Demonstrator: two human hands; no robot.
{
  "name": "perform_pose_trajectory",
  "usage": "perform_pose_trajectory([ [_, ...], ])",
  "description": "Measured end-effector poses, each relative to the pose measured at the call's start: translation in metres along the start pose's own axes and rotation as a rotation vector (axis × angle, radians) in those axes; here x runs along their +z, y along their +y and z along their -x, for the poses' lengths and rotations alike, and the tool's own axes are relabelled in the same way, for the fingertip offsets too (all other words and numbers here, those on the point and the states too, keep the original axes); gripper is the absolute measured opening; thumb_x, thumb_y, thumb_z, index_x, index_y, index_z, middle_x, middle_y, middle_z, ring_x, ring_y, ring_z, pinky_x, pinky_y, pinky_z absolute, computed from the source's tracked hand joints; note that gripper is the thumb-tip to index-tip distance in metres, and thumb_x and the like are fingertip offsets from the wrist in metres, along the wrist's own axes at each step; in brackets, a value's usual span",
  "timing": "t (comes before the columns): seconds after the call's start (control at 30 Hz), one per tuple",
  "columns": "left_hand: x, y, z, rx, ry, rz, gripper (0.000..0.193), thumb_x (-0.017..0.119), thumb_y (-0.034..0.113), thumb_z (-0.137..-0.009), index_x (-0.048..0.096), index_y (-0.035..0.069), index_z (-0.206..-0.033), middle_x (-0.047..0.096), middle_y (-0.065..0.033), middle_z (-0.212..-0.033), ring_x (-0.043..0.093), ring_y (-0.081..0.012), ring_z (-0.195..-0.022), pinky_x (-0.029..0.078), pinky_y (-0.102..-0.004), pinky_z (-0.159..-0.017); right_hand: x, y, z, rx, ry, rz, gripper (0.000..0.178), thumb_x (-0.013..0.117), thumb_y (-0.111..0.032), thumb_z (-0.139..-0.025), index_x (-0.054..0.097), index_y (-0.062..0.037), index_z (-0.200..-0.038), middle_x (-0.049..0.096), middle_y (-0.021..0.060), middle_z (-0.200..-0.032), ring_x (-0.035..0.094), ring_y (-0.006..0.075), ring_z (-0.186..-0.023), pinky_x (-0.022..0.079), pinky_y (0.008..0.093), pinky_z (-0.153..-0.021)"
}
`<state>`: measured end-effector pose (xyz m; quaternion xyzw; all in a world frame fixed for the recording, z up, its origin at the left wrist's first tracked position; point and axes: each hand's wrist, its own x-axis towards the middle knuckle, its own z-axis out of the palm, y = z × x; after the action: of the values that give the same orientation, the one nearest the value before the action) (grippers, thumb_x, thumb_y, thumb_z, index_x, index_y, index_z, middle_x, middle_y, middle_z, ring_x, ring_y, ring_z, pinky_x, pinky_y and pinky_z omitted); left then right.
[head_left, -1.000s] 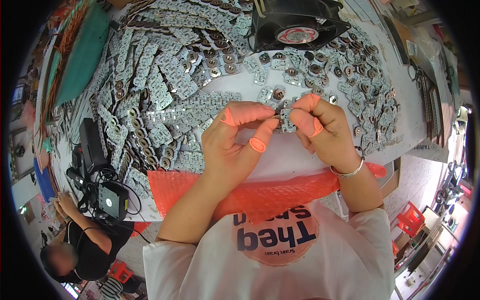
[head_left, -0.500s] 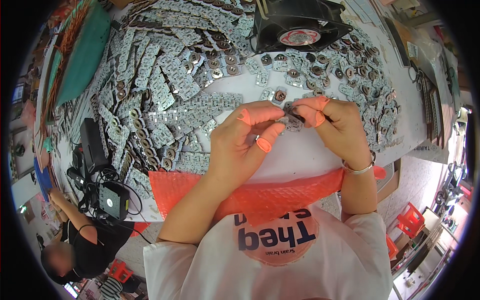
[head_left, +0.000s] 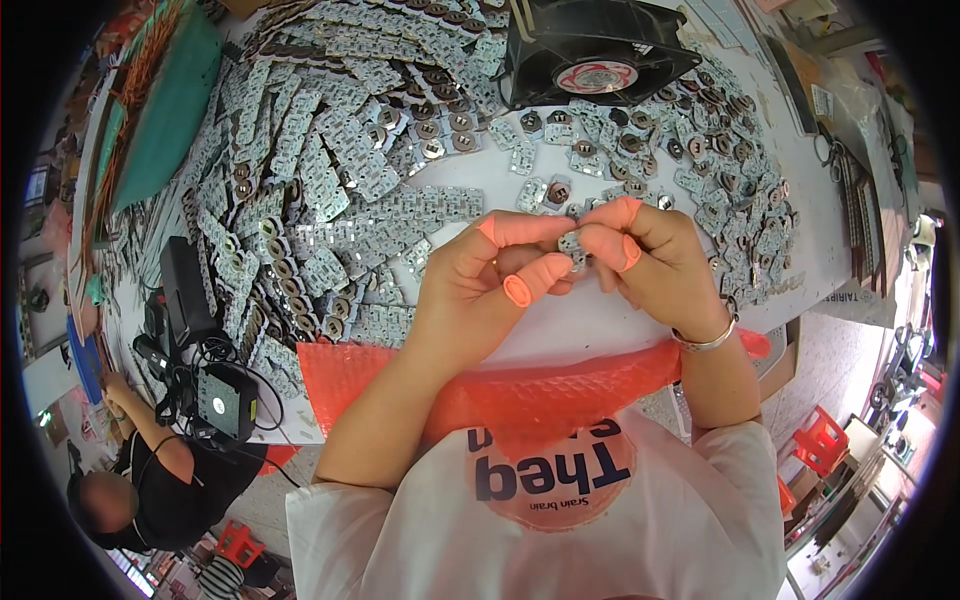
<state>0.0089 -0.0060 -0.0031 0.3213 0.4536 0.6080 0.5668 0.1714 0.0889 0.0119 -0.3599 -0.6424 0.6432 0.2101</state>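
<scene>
My left hand (head_left: 468, 285), with orange finger cots on thumb and index finger, pinches a small grey circuit board (head_left: 571, 243). My right hand (head_left: 660, 262), also in orange cots, has its thumb and index finger closed on the same board from the other side. The fingers cover most of the board. Just beyond them, single boards with round brown parts (head_left: 558, 190) lie on the white table (head_left: 560, 335). Unseparated board strips (head_left: 350, 160) are heaped to the left, and a pile of single boards (head_left: 750, 220) spreads to the right.
A black fan (head_left: 600, 60) stands at the back. Red bubble wrap (head_left: 500, 400) hangs over the near table edge. Black adapters and cables (head_left: 215, 385) sit at the left, below a green container (head_left: 175, 110). Another person (head_left: 180, 480) in black is at the lower left.
My right hand has shifted left and turned, bringing its fingertips against those of my left hand around the board. My left hand has barely moved. The other person leans slightly differently.
</scene>
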Motion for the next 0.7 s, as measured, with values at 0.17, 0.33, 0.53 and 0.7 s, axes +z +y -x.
perform_pose_trajectory([
  [0.17, -0.004, 0.004, 0.0, -0.034, -0.031, 0.014, 0.023, 0.063, -0.001, -0.084, 0.06, -0.002, -0.107, 0.063, -0.0113, -0.098, 0.066, -0.0175, -0.079, 0.057, -0.0297, -0.071, -0.004, -0.007, 0.0, 0.181, -0.125, -0.191, 0.021, 0.059, -0.022, -0.092, 0.059, -0.0012, -0.091, 0.049, -0.0038, -0.057, 0.041, 0.0028, -0.047, 0.032, 0.0192, -0.042],
  [0.33, -0.007, 0.004, -0.001, -0.105, -0.044, 0.031, 0.022, 0.063, -0.001, -0.084, 0.06, -0.001, -0.106, 0.063, -0.0121, -0.102, 0.066, -0.0181, -0.08, 0.057, -0.0304, -0.068, -0.004, -0.006, 0.0, 0.222, -0.173, -0.253, 0.022, 0.058, -0.024, -0.092, 0.057, -0.002, -0.09, 0.047, -0.0037, -0.056, 0.038, 0.0023, -0.041, 0.027, 0.0192, -0.037],
  [0.53, 0.004, 0.003, -0.001, 0.159, 0.07, -0.016, 0.022, 0.069, 0.004, -0.082, 0.06, 0.001, -0.101, 0.066, -0.0077, -0.092, 0.066, -0.0152, -0.081, 0.055, -0.0272, -0.071, 0.001, -0.007, -0.002, 0.186, -0.054, -0.364, 0.022, 0.057, -0.024, -0.093, 0.056, -0.0021, -0.09, 0.048, -0.0017, -0.054, 0.038, 0.0039, -0.039, 0.028, 0.0202, -0.036],
  [0.7, -0.003, -0.003, 0.002, 0.294, 0.022, -0.497, 0.026, 0.072, 0.0, -0.078, 0.057, 0.001, -0.1, 0.063, -0.0071, -0.096, 0.063, -0.0154, -0.086, 0.053, -0.0288, -0.078, -0.001, -0.007, -0.002, 0.186, -0.045, -0.316, 0.021, 0.056, -0.023, -0.093, 0.057, -0.0026, -0.091, 0.049, -0.001, -0.054, 0.038, 0.0044, -0.038, 0.028, 0.0204, -0.036],
])
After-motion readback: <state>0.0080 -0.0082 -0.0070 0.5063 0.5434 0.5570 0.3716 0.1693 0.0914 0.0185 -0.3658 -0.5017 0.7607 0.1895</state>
